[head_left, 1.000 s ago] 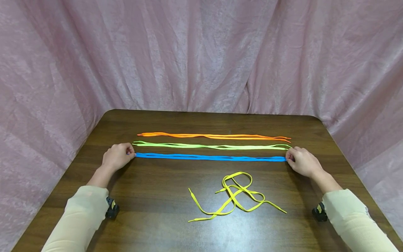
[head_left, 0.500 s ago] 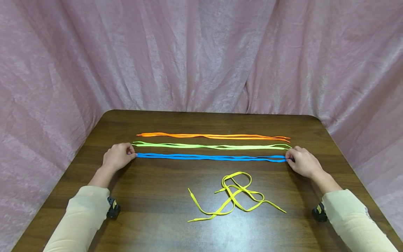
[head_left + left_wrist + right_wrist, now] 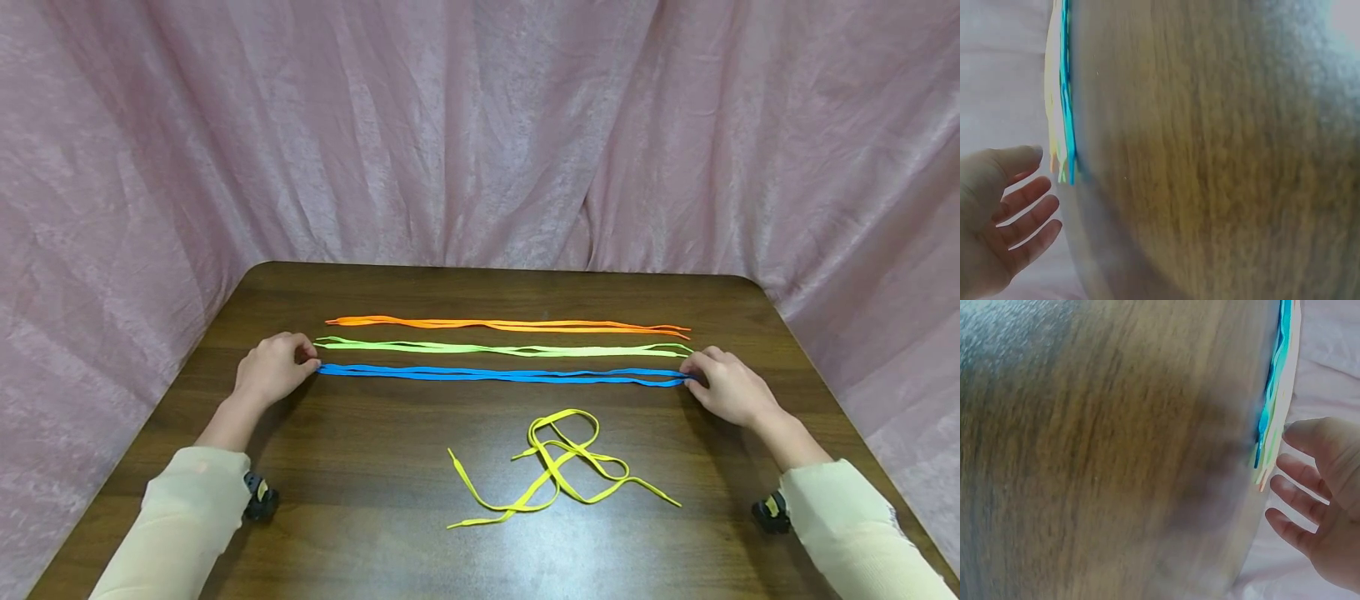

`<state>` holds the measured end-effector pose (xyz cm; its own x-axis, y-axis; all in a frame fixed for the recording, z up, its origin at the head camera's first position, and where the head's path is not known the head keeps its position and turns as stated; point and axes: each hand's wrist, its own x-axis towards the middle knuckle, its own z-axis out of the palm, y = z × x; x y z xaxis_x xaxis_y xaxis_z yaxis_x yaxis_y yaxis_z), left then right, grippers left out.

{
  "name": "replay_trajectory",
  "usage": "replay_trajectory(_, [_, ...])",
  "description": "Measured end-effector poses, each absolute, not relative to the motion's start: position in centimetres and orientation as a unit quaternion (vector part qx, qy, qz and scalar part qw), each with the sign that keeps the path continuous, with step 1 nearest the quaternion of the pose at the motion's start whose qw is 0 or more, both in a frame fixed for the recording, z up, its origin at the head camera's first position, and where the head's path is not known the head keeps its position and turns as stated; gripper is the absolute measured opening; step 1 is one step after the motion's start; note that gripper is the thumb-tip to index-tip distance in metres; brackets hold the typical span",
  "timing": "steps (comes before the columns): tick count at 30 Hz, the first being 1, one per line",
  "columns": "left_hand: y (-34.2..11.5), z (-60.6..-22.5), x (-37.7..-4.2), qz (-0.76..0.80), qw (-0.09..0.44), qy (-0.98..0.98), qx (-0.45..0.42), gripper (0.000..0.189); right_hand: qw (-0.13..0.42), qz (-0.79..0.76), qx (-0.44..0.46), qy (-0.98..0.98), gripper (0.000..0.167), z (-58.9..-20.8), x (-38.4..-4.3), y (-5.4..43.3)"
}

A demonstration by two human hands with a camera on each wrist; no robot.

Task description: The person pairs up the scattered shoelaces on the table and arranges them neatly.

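A blue shoelace point(image 3: 450, 376), doubled and drawn out lengthwise, lies across the table in the head view. At its left end is my left hand point(image 3: 274, 367), thumb and fingers parted. In the left wrist view that hand point(image 3: 1007, 215) stands apart from the lace's tips point(image 3: 1072, 172), holding nothing. My right hand point(image 3: 726, 385) is at the other end, overlapping the tips in the head view. The right wrist view shows its fingers spread and separate from the blue lace point(image 3: 1280, 353). Just beyond lie a light green shoelace point(image 3: 592, 351) and an orange shoelace point(image 3: 375, 320), both doubled and roughly parallel.
Nearer the front, a yellow shoelace point(image 3: 553, 468) lies loosely looped and crossed over itself. The brown wooden table point(image 3: 337, 533) has rounded far corners. Pink curtain point(image 3: 480, 133) hangs behind it and at both sides.
Both hands have let go of the blue shoelace's ends. The left hand has shifted slightly outward with its thumb and fingers spreading. The right forearm has moved a little to the right.
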<state>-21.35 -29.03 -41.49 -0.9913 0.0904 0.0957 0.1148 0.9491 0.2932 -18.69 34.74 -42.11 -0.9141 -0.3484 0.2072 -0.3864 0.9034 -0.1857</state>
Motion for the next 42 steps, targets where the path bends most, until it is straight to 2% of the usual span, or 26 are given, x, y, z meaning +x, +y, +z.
replay_trajectory(15, [-25.0, -40.4, -19.9, -0.142, 0.021, -0.979, -0.146, 0.024, 0.122, 0.106, 0.242, -0.957, 0.028, -41.7, -18.1, 32.5])
replay_trajectory(23, [-22.2, -40.7, -18.7, -0.140, 0.025, -0.962, -0.232, 0.030, 0.139, 0.107, 0.289, -0.941, 0.029, -41.5, -17.8, 30.7])
replay_trajectory(30, [-19.7, -40.8, -17.4, -0.128, 0.026, -0.945, -0.299, 0.033, 0.125, 0.113, 0.301, -0.939, 0.026, -41.4, -17.4, 29.0])
replay_trajectory(42, [-15.7, -41.1, -15.5, -0.096, -0.004, -0.916, -0.389, 0.041, 0.100, 0.109, 0.348, -0.926, 0.030, -41.6, -16.6, 26.0])
